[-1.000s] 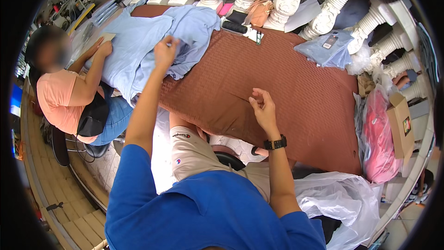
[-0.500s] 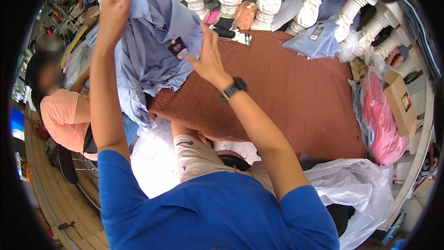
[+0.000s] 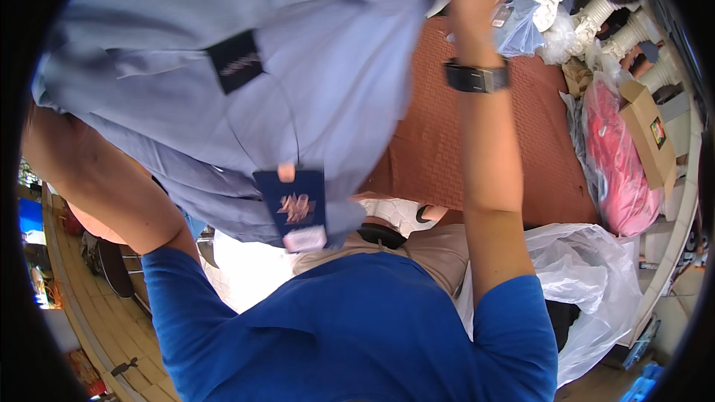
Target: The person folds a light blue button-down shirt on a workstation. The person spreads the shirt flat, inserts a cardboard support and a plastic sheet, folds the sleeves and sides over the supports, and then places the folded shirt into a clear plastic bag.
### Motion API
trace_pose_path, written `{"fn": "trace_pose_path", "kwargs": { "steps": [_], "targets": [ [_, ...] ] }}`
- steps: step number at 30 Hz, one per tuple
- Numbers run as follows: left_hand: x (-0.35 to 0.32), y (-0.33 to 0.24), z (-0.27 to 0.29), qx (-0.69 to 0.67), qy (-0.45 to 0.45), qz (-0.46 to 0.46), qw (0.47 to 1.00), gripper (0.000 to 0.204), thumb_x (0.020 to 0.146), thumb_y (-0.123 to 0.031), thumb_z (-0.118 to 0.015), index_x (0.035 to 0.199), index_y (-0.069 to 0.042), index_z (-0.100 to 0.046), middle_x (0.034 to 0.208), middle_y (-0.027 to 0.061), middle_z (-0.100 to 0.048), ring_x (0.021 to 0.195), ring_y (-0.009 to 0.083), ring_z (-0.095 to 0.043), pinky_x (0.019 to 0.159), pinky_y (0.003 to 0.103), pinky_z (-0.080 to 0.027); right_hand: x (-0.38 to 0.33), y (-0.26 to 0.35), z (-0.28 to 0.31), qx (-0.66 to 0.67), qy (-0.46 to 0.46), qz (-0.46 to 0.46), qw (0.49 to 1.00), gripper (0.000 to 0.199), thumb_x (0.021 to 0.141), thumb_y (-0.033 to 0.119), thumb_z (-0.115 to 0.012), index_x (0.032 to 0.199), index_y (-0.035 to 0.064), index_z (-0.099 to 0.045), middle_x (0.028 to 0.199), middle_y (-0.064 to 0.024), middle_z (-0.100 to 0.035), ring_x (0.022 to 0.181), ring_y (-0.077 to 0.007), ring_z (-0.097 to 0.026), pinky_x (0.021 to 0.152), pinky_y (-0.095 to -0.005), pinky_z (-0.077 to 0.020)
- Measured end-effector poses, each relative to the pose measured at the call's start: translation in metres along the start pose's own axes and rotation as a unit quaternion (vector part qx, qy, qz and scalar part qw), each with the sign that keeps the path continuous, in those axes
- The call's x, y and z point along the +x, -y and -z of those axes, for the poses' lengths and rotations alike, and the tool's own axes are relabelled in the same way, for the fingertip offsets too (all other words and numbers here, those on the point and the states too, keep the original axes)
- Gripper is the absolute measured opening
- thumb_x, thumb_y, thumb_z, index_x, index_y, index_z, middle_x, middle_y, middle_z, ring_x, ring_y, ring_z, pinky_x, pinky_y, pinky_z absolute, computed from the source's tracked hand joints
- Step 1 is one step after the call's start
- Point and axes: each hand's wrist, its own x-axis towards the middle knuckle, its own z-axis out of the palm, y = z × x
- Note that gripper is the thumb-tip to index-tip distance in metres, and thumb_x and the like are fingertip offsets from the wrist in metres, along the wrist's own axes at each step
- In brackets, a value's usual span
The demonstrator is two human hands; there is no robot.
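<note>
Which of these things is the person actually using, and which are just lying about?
In use:
light blue garment, held up by the right hand; left hand out of sight
black label on it
dangling dark blue tag

Apparently just lying about:
plastic-wrapped pink bundle
cardboard box
crumpled translucent plastic

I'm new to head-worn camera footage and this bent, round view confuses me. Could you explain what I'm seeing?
There is no machine here: a person works with two bare hands. The camera is a wide fisheye on the person's head, the left of a pair, looking down, so straight edges curve toward the rim.

The right hand grips the edge of a raised light blue garment. A dark hang tag dangles from it on a cord. The left hand is out of sight; only the left forearm shows.

Below is a brown textured cover, with a folded blue item near its far edge. Beside it are a pink bundle and a cardboard box.
</note>
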Motion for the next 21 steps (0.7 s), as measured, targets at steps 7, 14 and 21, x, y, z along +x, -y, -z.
{"fn": "trace_pose_path", "kwargs": {
  "steps": [7, 14, 21],
  "targets": [
    [-0.031, 0.025, -0.029, -0.151, 0.222, 0.205, 0.941, 0.034, 0.099, -0.029, -0.061, 0.117, 0.000, -0.062, 0.112, 0.0099, -0.066, 0.096, 0.0169, -0.064, 0.087, 0.031, -0.052, 0.029, 0.035, 0.104, -0.026, 0.052, -0.030, 0.998, 0.038, 0.083, 0.006, -0.071, 0.121, 0.0045, -0.065, 0.112, -0.0145, -0.070, 0.095, -0.0226, -0.067, 0.086, -0.0336, -0.0525],
    [0.017, 0.173, -0.136, -0.323, 0.098, 0.406, 0.850, 0.039, 0.098, -0.027, -0.063, 0.123, 0.003, -0.063, 0.121, 0.0126, -0.066, 0.104, 0.0193, -0.064, 0.094, 0.033, -0.052, 0.024, -0.032, 0.145, -0.150, 0.130, -0.115, 0.973, 0.040, 0.083, 0.008, -0.073, 0.122, 0.0049, -0.065, 0.113, -0.0141, -0.070, 0.096, -0.0224, -0.067, 0.086, -0.0337, -0.0527],
    [-0.101, 0.256, -0.231, 0.075, 0.005, 0.130, 0.989, 0.048, 0.091, -0.021, -0.069, 0.126, 0.005, -0.052, 0.124, 0.0227, -0.059, 0.110, 0.0329, -0.059, 0.097, 0.041, -0.047, -0.034, -0.100, 0.191, -0.289, 0.256, -0.143, 0.911, 0.041, 0.083, 0.010, -0.074, 0.123, 0.0054, -0.065, 0.115, -0.0137, -0.069, 0.096, -0.0221, -0.067, 0.086, -0.0339, -0.0530]
  ]
}}
